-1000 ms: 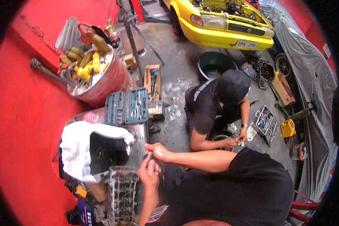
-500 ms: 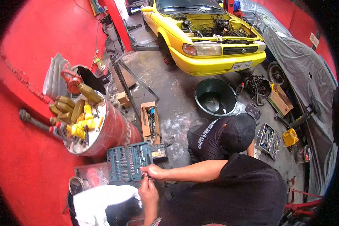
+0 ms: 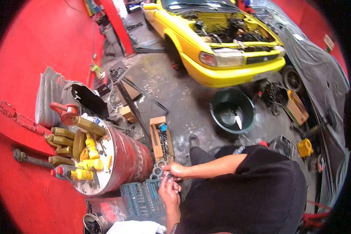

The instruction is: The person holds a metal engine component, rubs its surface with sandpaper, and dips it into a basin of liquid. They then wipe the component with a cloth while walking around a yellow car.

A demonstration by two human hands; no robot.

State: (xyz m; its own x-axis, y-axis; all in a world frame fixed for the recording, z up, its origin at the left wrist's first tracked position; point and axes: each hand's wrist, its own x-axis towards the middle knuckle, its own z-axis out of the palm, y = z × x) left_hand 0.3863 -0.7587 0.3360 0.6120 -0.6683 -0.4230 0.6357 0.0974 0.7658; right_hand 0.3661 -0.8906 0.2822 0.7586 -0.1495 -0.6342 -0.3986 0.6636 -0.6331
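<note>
My right hand (image 3: pixel 177 171) reaches in from the right with its fingers closed around a small dark metallic piece. Just below it, my left hand (image 3: pixel 170 191) comes up from the bottom edge, its fingertips pinched at the same piece. The fingers hide most of the piece, so its shape is unclear. A teal socket set case (image 3: pixel 138 199) lies open to the lower left of my hands. Behind my right hand is a grey metal part with round holes (image 3: pixel 157 171), beside a narrow cardboard box (image 3: pixel 156 142) of parts.
Left stands a red drum (image 3: pixel 133 158) with bottles on top. A green tub (image 3: pixel 233 126) sits before the yellow car (image 3: pixel 226 74), hood area open. A co-worker (image 3: pixel 201 155) is mostly hidden behind my shoulder. White cloth (image 3: pixel 136 227) lies at the bottom.
The view has shifted; the drum and case now appear lower. The co-worker's capped head is no longer visible. Both my hands remain together at the small piece.
</note>
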